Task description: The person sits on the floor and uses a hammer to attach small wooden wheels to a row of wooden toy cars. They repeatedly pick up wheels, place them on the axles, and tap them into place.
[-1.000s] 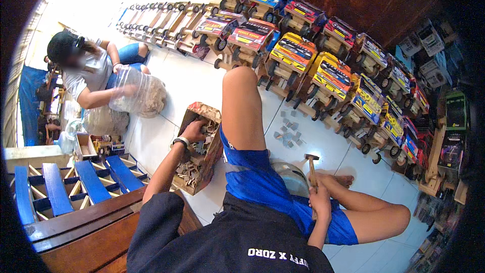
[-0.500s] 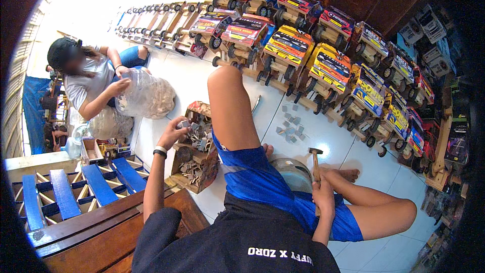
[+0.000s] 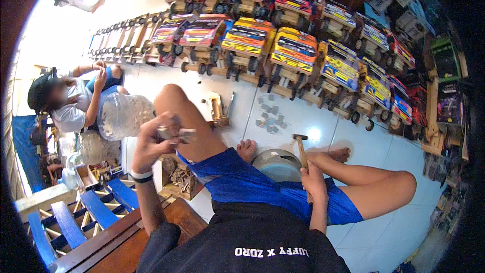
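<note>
My left hand (image 3: 151,144), closed, is raised over my left thigh and pinches a few small grey flat pieces (image 3: 183,135); their material I cannot tell. Below that hand stands a wooden box (image 3: 186,192) partly filled with more small pieces, its far part hidden by my hand and leg. My right hand (image 3: 315,184) is wrapped round the wooden handle of a hammer (image 3: 302,152), head pointing away from me. Just left of the hammer, a round metal-looking block or drum (image 3: 277,166) sits between my legs. Beyond it, several small grey square pieces (image 3: 271,116) lie scattered on the tiles.
Rows of colourful wooden toy trucks (image 3: 293,50) line the far side, with bare wheeled frames (image 3: 126,38) further left. At left another person (image 3: 76,106) sits beside large clear plastic bags (image 3: 121,116). Blue-painted slats (image 3: 101,210) and a brown wooden bench (image 3: 111,232) lie near left.
My left hand has come up from the box toward my left thigh, carrying small pieces. The right hand still grips the hammer. My view has shifted, and the other person's hands have lifted off the bag.
</note>
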